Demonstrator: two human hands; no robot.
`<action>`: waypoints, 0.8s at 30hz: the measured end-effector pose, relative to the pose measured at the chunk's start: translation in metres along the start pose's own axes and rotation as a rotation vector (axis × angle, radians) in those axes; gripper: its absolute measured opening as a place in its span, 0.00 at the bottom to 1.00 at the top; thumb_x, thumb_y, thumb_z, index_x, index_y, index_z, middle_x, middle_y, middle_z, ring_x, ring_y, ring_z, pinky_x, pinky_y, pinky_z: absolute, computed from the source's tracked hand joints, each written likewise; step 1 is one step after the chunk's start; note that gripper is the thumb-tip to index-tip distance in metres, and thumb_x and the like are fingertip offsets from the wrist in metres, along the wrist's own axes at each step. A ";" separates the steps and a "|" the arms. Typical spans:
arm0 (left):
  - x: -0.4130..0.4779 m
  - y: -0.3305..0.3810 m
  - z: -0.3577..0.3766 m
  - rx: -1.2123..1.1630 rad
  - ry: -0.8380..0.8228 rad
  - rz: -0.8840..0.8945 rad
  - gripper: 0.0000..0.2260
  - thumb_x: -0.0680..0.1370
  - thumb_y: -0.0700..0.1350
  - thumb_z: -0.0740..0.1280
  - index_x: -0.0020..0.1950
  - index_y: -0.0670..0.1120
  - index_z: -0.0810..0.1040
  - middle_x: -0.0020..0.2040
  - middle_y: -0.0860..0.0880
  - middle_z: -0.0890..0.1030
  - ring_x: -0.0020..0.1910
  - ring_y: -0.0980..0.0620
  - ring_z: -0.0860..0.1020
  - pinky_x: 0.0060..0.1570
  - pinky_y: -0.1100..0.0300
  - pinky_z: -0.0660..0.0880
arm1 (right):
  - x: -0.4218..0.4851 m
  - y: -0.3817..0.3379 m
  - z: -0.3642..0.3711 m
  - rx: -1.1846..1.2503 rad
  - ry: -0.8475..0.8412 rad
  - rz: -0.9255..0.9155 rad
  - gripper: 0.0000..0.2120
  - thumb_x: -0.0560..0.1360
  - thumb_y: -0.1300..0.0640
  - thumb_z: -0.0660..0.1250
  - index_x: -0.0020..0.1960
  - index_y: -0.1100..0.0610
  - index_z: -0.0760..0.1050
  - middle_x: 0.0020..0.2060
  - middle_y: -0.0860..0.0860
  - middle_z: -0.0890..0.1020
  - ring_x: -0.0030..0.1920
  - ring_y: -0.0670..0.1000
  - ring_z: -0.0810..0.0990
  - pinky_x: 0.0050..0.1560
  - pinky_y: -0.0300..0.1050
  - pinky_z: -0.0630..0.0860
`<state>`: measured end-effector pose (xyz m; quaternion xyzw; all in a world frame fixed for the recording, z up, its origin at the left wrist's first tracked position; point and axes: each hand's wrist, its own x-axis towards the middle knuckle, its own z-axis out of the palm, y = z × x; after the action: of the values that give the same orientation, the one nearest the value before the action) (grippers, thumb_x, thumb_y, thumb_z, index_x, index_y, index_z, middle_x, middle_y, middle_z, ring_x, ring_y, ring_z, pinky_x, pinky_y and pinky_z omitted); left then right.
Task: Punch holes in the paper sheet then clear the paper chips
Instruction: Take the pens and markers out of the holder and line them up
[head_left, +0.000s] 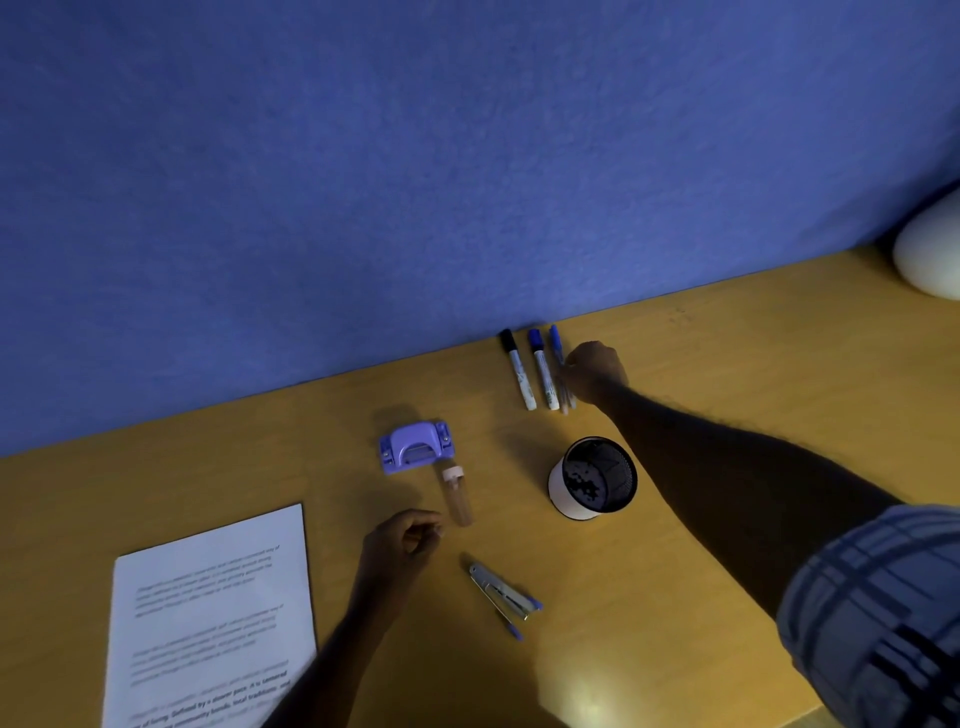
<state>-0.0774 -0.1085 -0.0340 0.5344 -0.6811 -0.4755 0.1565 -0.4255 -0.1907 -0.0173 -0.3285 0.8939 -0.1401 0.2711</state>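
Paper sheet (208, 613) at front-left edge: flimsy, I'd pinch its margin. Left fingers (428, 522) slack, empty; right fingers (571, 370) by pen (556, 344), hold unclear.

On the wooden desk (727, 364), a black-capped marker (518, 370), a blue-capped marker (543, 370) and a blue pen (557, 343) lie side by side at the far edge. Nearer stands a mesh cup (592, 478), with a clear tube (457, 496) to its left and a stapler (504, 597) nearest.
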 end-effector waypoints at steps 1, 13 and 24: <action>0.000 -0.001 0.000 0.000 0.005 -0.005 0.09 0.76 0.40 0.70 0.55 0.47 0.82 0.49 0.55 0.83 0.49 0.61 0.80 0.47 0.70 0.75 | 0.000 0.000 0.001 0.023 -0.005 -0.008 0.15 0.75 0.50 0.69 0.54 0.62 0.78 0.47 0.56 0.83 0.45 0.54 0.82 0.41 0.48 0.81; 0.001 -0.002 0.000 0.001 0.008 -0.021 0.09 0.77 0.40 0.70 0.57 0.45 0.81 0.51 0.52 0.83 0.50 0.60 0.80 0.49 0.69 0.75 | -0.002 -0.022 0.014 -0.156 -0.050 -0.079 0.44 0.63 0.35 0.76 0.67 0.61 0.67 0.60 0.59 0.72 0.58 0.59 0.77 0.55 0.55 0.79; -0.002 -0.007 -0.002 0.012 0.012 -0.016 0.09 0.77 0.40 0.69 0.57 0.45 0.81 0.51 0.52 0.83 0.50 0.62 0.79 0.47 0.71 0.75 | -0.009 -0.031 0.020 -0.164 -0.024 -0.074 0.33 0.70 0.47 0.74 0.67 0.62 0.66 0.62 0.60 0.72 0.59 0.60 0.76 0.55 0.56 0.79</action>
<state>-0.0710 -0.1073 -0.0374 0.5435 -0.6786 -0.4695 0.1538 -0.3921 -0.2093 -0.0167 -0.3841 0.8862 -0.0723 0.2488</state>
